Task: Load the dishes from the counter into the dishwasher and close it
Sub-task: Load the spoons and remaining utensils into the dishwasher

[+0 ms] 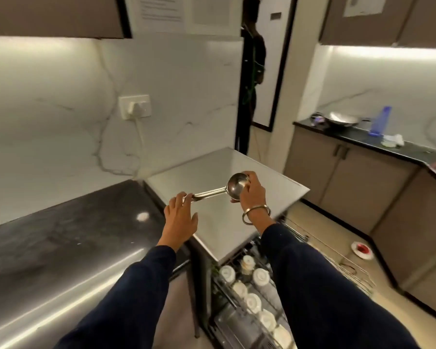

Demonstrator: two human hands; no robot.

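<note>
Steel surface point(222, 222) juts from a marble-walled kitchen. Right hand point(252, 188) grips the ladle point(233, 189) bowl above it; left hand point(180, 219), fingers relaxed, touches the handle. Wall notices unreadable.

printed notice point(161, 8) on wall, text too blurred to read, no other lettering legible

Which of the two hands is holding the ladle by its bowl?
The right hand, the one with the bangle, cups the ladle at its bowl; the left hand only meets the handle's far end.
</note>
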